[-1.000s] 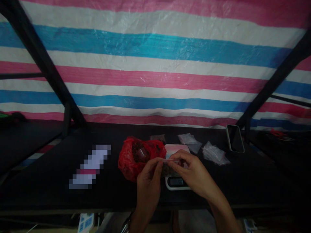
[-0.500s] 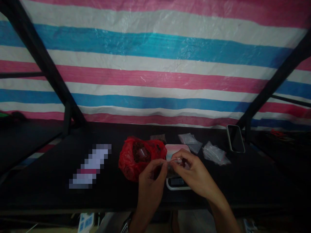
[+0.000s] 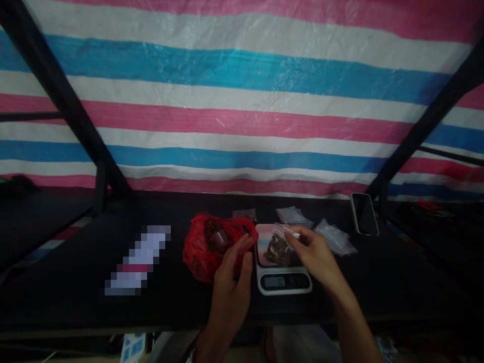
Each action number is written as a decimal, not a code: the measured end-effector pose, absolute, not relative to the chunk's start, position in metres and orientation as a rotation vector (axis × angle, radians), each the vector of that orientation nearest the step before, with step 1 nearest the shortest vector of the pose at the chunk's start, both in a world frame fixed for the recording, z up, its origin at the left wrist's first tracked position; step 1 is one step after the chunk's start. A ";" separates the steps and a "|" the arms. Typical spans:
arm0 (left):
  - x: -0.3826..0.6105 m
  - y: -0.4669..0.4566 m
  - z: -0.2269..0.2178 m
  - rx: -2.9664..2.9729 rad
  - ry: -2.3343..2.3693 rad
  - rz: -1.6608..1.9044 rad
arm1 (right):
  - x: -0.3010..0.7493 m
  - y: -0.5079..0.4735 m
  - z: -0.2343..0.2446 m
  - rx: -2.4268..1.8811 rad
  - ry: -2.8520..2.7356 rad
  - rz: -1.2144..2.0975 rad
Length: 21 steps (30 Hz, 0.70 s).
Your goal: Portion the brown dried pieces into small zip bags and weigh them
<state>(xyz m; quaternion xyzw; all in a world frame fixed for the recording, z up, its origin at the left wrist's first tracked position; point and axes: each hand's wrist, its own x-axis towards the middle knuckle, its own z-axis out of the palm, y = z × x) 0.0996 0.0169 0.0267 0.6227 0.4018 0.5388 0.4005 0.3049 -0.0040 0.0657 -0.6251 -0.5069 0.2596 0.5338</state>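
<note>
While pinching a clear zip bag point(image 3: 279, 248) of dark dried pieces by the right end of its mouth, between thumb and fingers of the right hand point(image 3: 316, 256), holds it over the platform point(image 3: 265, 233) of a white digital scale point(image 3: 285, 292). Hangs left of the grip and slightly toward the near side, with its mouth on a roughly left-right line, sloping down toward those fingertips. Cannot tell resting on the platform from hovering just above it. Keeps the left hand point(image 3: 231, 283) farther off, holding nothing visible, with fingers loosely extended, overlapping the red plastic bag point(image 3: 195, 253) in view; contact unclear. Compared with half a second ago, grips the mouth with one hand instead of two, and uncovers the dark pieces and more of the display point(image 3: 280, 282).
</note>
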 end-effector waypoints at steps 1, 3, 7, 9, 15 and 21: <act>0.097 0.020 0.022 1.699 1.052 1.347 | 0.310 0.001 0.058 -1.550 -1.197 0.542; 0.092 0.028 0.012 1.939 1.102 1.302 | 0.316 0.008 0.047 -1.659 -1.180 0.310; 0.081 0.043 -0.009 2.177 1.191 1.272 | 0.322 0.016 0.037 -1.733 -1.119 -0.029; 0.078 0.047 -0.015 2.217 1.241 1.275 | 0.326 0.015 0.036 -1.721 -1.092 -0.046; 0.080 0.046 -0.011 2.255 1.220 1.407 | 0.336 0.012 0.038 -1.680 -1.047 -0.009; 0.085 0.033 0.009 2.261 1.142 1.617 | 0.336 0.011 0.041 -1.663 -1.057 0.027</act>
